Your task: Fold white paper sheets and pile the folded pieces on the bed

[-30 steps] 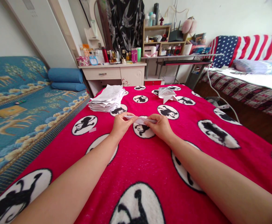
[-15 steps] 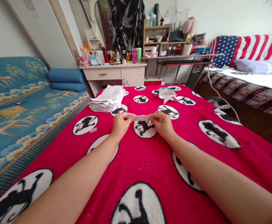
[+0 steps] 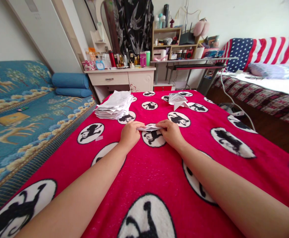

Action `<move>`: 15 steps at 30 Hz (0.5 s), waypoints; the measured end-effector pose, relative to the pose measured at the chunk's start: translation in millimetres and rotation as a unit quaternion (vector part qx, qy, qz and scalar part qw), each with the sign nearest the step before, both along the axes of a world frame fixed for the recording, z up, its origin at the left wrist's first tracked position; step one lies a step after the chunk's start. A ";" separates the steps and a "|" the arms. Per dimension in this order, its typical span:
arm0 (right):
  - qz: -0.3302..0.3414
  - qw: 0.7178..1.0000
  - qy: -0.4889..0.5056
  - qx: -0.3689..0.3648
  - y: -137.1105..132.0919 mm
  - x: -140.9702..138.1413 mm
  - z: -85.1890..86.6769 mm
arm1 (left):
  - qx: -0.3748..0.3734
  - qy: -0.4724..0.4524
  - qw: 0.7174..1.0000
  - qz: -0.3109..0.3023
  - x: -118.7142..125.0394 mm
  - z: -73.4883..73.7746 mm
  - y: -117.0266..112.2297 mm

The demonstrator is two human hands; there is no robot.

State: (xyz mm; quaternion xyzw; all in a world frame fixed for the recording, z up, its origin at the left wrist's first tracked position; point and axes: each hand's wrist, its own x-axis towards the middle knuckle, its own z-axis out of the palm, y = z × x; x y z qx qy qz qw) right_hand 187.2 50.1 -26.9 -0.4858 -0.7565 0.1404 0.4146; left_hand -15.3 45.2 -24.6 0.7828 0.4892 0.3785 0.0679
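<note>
A small folded piece of white paper lies between my two hands on the red blanket with black-and-white monkey circles. My left hand is closed on the paper's left end, fingers curled under. The paper's right end is pinched by my right hand. Both hands rest low on the blanket. A stack of loose white sheets sits beyond my left hand, and several folded paper shapes lie beyond my right hand.
A blue patterned sofa with blue bolsters runs along the left. A cream dresser crowded with bottles and a cluttered shelf desk stand at the back. A bed with a flag-print cover is on the right. A white cable trails there.
The paper was held up a little above the blanket half a second ago; now both hands have lowered it onto the blanket and closed in on it.
</note>
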 end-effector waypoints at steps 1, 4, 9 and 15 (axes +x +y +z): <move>0.000 1.000 -0.009 0.003 -0.3 -0.7 -0.1 | 0.018 0.025 0.999 -0.018 1.7 1.1 -1.2; -0.004 0.999 -0.044 0.014 -2.1 -2.1 -0.7 | 0.043 0.112 0.990 -0.067 7.1 2.1 -4.9; -0.021 0.988 -0.145 0.044 -11.3 -3.5 4.2 | 0.031 0.246 0.965 -0.088 13.4 4.9 -12.0; -0.012 0.967 -0.252 0.032 -22.5 -6.5 14.1 | -0.014 0.292 0.954 -0.066 23.8 13.5 -21.8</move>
